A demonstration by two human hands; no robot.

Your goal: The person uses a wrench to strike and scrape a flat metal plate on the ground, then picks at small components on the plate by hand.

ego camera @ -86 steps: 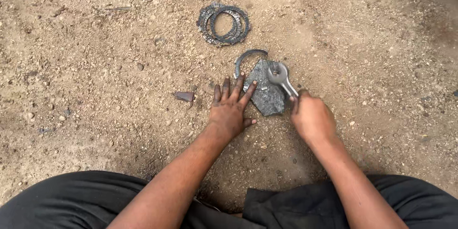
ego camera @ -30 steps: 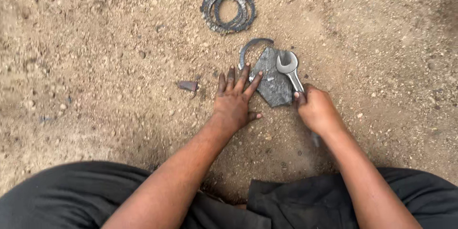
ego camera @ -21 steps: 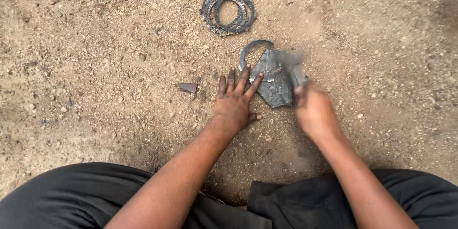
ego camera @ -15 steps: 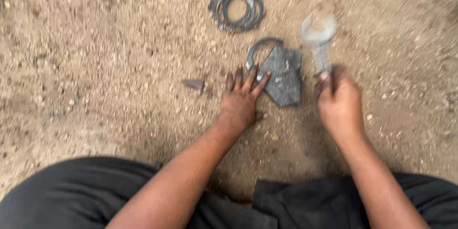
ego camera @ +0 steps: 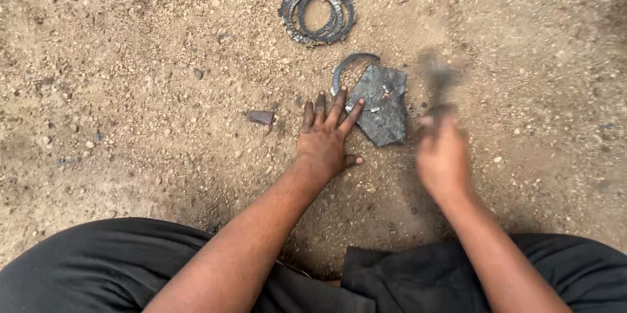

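The person's left hand (ego camera: 324,145) lies flat on the sandy ground (ego camera: 130,91), palm down, its fingers (ego camera: 337,105) spread wide, and the tips of the longer ones press on the near-left edge of a flat, dark grey metal plate (ego camera: 382,109). That plate sits on the dirt about midway across the view, just ahead of the hand, one corner pointing back toward the person. A thin curved metal strip (ego camera: 346,65) arcs up from behind the plate's far-left corner, touching or nearly touching it.

Over on the other side, the right hand (ego camera: 443,159) is raised beside the plate, just clear of its right edge, and it is smeared with motion blur. It is wrapped around a dark tool (ego camera: 441,81) that stands up out of the fist (probably a spanner, though the blur makes it hard to be sure). The grip looks closed round the handle.

Farther off, toward the far edge of the ground, a small stack of dark toothed rings (ego camera: 318,13) lies well apart from the plate. Left of the spread hand rests a small dark shard (ego camera: 260,117), near but not touching. Black-clothed knees fill the near edge.
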